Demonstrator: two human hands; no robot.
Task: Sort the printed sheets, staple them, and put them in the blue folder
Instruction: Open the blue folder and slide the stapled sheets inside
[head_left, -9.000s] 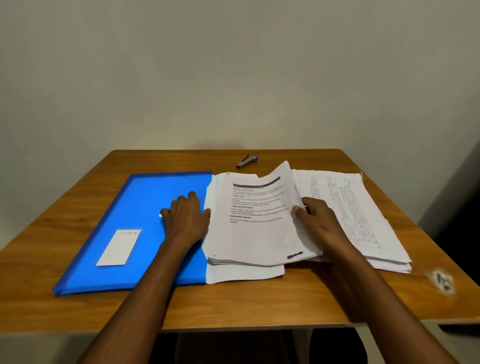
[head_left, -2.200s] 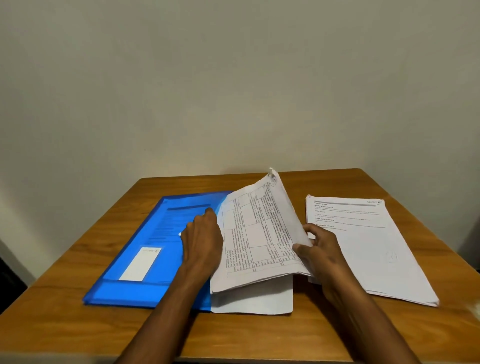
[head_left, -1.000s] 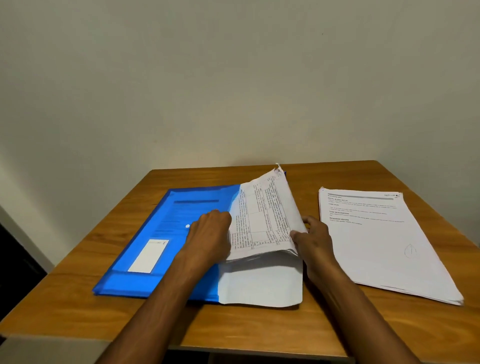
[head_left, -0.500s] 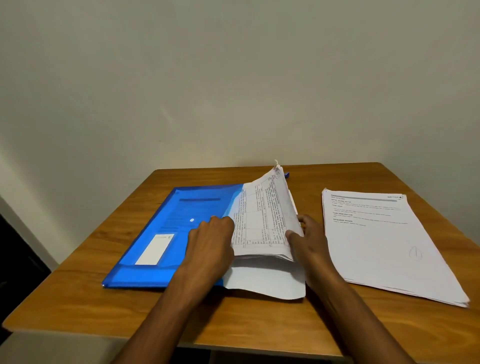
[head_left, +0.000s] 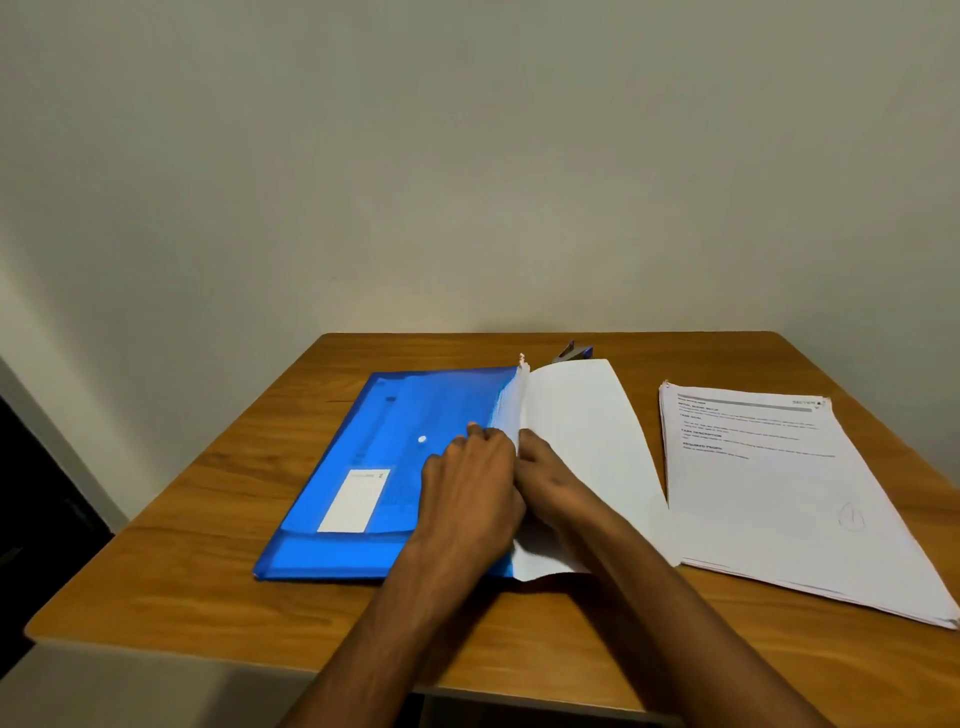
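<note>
The blue folder (head_left: 374, 467) lies flat on the left half of the wooden table (head_left: 208, 571). Along its right edge a sheaf of printed sheets (head_left: 511, 410) stands almost on edge, held between both hands. My left hand (head_left: 467, 488) grips it from the folder side, fingers curled at the paper's edge. My right hand (head_left: 548, 475) holds it from the other side, above a blank white sheet (head_left: 592, 441) lying flat. A second pile of printed sheets (head_left: 769, 483) lies at the right. The stapler (head_left: 571, 353) sits behind the sheaf, partly hidden.
A plain wall rises right behind the table. The right pile reaches close to the table's right edge (head_left: 935, 499). Bare wood shows along the front and far left of the tabletop.
The sheaf has swung from a slant up to nearly vertical, toward the folder, baring a blank sheet beneath. My hands have closed together on it. The stapler now shows behind.
</note>
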